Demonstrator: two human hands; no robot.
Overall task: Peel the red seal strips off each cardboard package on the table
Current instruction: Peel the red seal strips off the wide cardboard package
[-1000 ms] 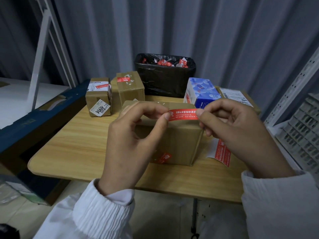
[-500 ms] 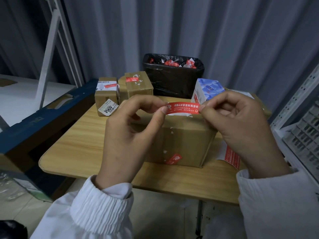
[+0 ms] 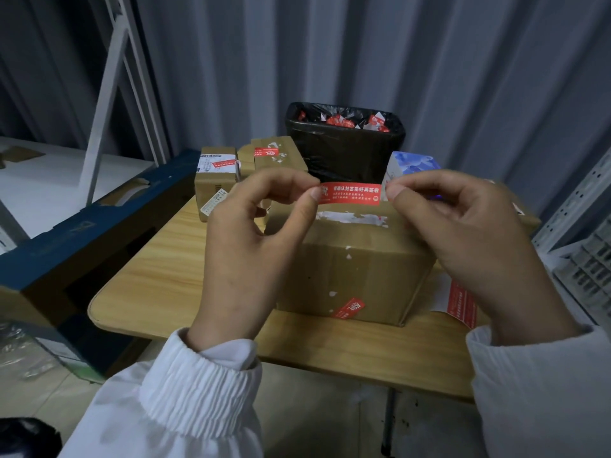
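I hold the red seal strip [image 3: 349, 194] stretched flat between my two hands, printed side towards me. My left hand [image 3: 251, 246] pinches its left end between thumb and forefinger. My right hand [image 3: 463, 233] pinches its right end the same way. The other fingers of both hands are curled in.

The strip is in the air just above the cardboard package [image 3: 357, 269], which stands directly below and between my hands, and it does not touch it. Along the package's top edge, right under the strip, runs a torn white patch [image 3: 350, 219]. Low on the face towards me, between my wrists, a small red sticker [image 3: 352, 307] sits tilted. The package rests on a wooden table [image 3: 155, 276].

Beyond my left hand stand two more boxes. The small package [image 3: 215, 183] is further left and the second small package [image 3: 281, 160] sits just above my left knuckles, each with a red label on top. Beyond the strip, between my hands, is a black-lined bin [image 3: 344, 150] with red and white scraps [image 3: 344, 120] inside. Just behind my right fingertips is a blue and white carton [image 3: 413, 163]. Under my right wrist a white sheet of red labels [image 3: 461, 302] lies on the table beside the package. White sleeves [image 3: 185, 385] cover both wrists. Far left of my left hand is a dark blue box [image 3: 82, 233], and far right of my right hand is grey shelving [image 3: 588, 259].
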